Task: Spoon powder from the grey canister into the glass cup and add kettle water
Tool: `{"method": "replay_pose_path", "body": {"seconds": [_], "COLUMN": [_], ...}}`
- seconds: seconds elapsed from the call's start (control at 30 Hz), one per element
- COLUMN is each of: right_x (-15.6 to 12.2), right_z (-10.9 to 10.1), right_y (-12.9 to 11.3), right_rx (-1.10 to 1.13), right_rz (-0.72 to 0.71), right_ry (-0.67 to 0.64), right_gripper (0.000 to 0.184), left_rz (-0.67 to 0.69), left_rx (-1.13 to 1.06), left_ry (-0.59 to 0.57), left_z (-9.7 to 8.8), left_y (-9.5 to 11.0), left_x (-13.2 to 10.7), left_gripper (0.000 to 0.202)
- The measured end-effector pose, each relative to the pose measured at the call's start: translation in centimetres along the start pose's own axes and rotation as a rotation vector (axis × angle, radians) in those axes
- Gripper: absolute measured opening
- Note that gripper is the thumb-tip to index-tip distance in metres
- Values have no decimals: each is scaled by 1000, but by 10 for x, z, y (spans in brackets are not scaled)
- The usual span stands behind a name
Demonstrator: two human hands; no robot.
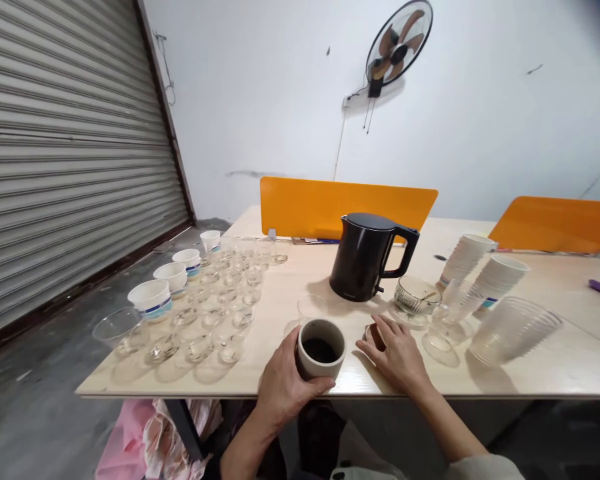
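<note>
My left hand (283, 380) is wrapped round a beige ceramic cup (321, 348) with a dark inside, standing near the table's front edge. My right hand (397, 353) lies on the table just to the right of the cup, fingers curled over a small dark brown object (373, 335) that is partly hidden. Behind the cup stand a clear plastic cup (312, 308) and a black electric kettle (364, 257). A glass bowl (413, 294) sits right of the kettle.
Several clear plastic cups (215, 313) and a row of white paper cups (173, 280) fill the table's left side. Stacks of paper cups (480, 267) and clear cups (513, 327) lie tilted at right. Orange dividers (340, 203) stand behind. A shutter door is at left.
</note>
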State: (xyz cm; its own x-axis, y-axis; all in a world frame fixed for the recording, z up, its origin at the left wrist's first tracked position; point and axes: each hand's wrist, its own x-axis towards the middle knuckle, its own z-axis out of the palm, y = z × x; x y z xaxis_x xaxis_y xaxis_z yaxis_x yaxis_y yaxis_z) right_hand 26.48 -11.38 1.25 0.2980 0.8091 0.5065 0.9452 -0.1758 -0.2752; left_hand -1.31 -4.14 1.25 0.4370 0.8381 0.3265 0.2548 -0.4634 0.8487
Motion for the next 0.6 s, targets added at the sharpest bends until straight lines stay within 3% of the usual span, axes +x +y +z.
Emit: {"method": "replay_pose_path", "body": {"seconds": [0.07,0.17,0.23,0.3,0.43,0.6], "right_x": [0,6,16,29,56,69], "right_z": [-13,-37,-49,-54,-48,-45], "right_y": [5,19,31,44,61,59], "right_rx": [91,214,233,215,195,201], "right_rz": [77,305,381,393,378,336], "right_ry": [134,383,459,452,380,383], "right_gripper": [56,69,80,80,60,52], "left_rz": [-2,-9,-4,4,43,75], "left_rx": [-2,2,6,12,17,12], "left_ry": [3,4,-1,-6,-18,-29], "left_z": [1,3,5,5,5,4], "left_y": [-3,-9,-13,-15,-18,-17], "left_x": [0,-1,-1,-1,-1,-1], "left_gripper": [95,98,98,98,99,99]}}
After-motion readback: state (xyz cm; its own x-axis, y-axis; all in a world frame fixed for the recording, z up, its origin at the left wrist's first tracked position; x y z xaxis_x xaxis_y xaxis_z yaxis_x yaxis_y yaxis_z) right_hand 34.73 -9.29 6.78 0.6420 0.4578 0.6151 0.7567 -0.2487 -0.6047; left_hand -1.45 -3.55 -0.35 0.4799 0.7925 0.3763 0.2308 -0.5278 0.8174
